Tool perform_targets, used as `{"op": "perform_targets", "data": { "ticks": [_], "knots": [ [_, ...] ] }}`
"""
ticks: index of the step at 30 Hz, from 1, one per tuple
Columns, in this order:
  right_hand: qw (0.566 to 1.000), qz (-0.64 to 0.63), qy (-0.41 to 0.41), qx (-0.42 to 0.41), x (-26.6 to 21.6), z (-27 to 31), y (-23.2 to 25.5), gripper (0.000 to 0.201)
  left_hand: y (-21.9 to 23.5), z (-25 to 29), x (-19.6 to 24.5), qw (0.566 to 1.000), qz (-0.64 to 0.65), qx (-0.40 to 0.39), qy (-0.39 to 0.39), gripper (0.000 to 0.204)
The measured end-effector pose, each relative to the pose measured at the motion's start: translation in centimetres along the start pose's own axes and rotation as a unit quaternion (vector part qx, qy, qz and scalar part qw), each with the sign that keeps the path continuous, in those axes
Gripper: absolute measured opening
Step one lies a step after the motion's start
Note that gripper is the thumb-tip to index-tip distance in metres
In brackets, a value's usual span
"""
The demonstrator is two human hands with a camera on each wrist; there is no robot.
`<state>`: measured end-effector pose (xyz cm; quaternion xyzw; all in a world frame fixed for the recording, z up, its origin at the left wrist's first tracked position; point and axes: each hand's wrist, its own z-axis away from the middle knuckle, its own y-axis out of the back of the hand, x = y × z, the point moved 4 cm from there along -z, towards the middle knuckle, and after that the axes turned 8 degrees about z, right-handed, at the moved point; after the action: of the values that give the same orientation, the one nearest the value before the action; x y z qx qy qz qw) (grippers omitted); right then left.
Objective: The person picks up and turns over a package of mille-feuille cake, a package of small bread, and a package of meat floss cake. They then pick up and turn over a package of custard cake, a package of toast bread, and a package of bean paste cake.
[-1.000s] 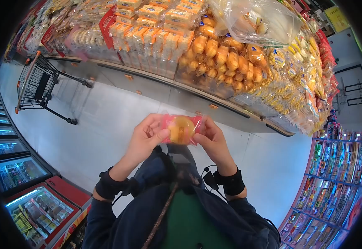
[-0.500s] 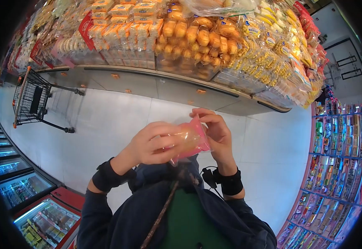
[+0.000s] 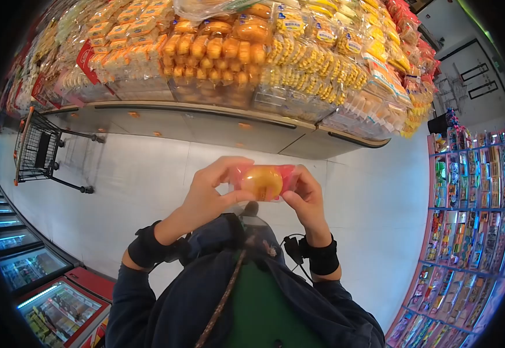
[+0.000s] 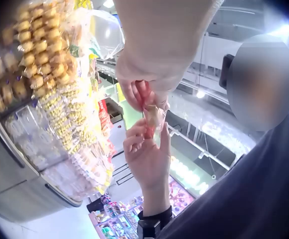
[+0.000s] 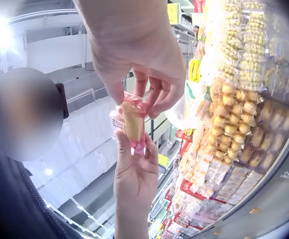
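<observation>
Between the two hands, in front of the body, is a small yellow-brown pastry in a clear and pink wrapper [image 3: 262, 181]. My left hand [image 3: 209, 188] pinches its left end between thumb and fingers. The other end is pinched by my right hand [image 3: 307, 200]. In the left wrist view the wrapped pastry [image 4: 155, 117] is partly covered by the left hand's fingers, and the right hand [image 4: 148, 162] shows beyond it. From the right wrist the pastry [image 5: 133, 124] appears side-on, with the left hand [image 5: 134, 177] at its far end.
A long display counter [image 3: 194, 122] stacked with bagged breads [image 3: 217, 55] runs across the front. A black shopping cart [image 3: 41, 148] stands at the left on the pale floor [image 3: 130, 174]. Freezers [image 3: 61, 307] line the lower left, and a shelf of small packets [image 3: 461, 226] is at the right.
The view has shifted rightward along the counter. The wrapped pastry was tilted and turned between the hands half a second ago; now it lies level, with both hands pinching its ends.
</observation>
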<state>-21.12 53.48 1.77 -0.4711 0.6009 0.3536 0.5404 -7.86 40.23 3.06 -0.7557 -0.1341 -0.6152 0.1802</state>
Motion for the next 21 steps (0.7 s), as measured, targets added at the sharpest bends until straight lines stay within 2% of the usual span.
{"op": "perform_targets", "data": {
  "ticks": [3,6,9,12,13,15,21],
  "knots": [
    [0.992,-0.114,-0.055,0.016,0.1,1.7,2.1,0.027,-3.7,-0.7,-1.5,0.981,0.171,-0.008,0.088,0.049],
    [0.987,-0.138,-0.079,0.018,-0.1,3.2,4.2,0.027,-6.6,-1.3,-2.5,0.976,0.196,-0.008,0.098,0.05],
    [0.989,-0.127,-0.075,0.016,0.0,4.8,6.5,0.028,-9.0,-1.7,-3.3,0.97,0.206,-0.018,0.129,0.048],
    [0.988,-0.127,-0.077,0.036,-0.5,5.9,8.0,0.028,-10.8,-2.4,-4.0,0.972,0.203,-0.026,0.115,0.048],
    [0.988,-0.128,-0.077,0.037,-0.6,6.2,8.6,0.028,-11.3,-2.6,-4.0,0.972,0.192,-0.032,0.133,0.048],
    [0.988,-0.131,-0.075,0.037,-0.6,6.5,9.6,0.028,-11.9,-3.3,-3.6,0.97,0.168,-0.044,0.168,0.05],
    [0.984,-0.148,-0.08,0.064,0.1,5.7,11.8,0.027,-12.5,-5.7,-5.2,0.972,0.152,-0.041,0.175,0.052]
  ]
}}
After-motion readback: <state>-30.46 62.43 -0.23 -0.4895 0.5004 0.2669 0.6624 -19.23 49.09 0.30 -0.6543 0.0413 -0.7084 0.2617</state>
